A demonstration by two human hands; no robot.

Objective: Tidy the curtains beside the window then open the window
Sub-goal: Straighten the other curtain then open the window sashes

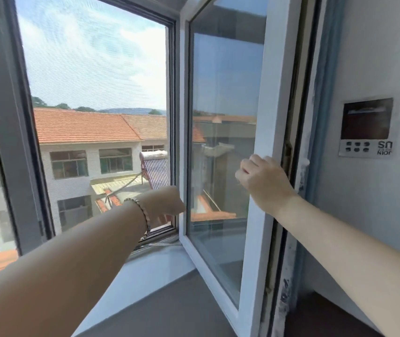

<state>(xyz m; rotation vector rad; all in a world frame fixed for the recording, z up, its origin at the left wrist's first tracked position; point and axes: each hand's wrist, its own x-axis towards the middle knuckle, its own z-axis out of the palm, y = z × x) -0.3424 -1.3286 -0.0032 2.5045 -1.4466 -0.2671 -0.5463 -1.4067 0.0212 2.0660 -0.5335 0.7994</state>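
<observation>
Head view: the window sash (221,147), white-framed with a big glass pane, stands swung inward into the room, hinged on the right, with its free edge near the middle of the picture. The right hand (262,183) is raised with the wrist bent, its fingers curled loosely over the right-hand upright of the sash; it rests against the frame, though how firmly it grips I cannot tell. The right arm comes in straight from the lower right corner. The left arm stretches long from the lower left, a bracelet (140,212) on the wrist. The left hand (165,203) reaches to the sash's free edge, low down; its fingers are hidden behind the hand and the frame, so whether it holds anything is unclear. Behind the opening is a fine insect screen (92,69), and through it orange tiled roofs (82,125). The grey windowsill (169,302) lies below. On the right wall hangs a small control panel (367,127).
</observation>
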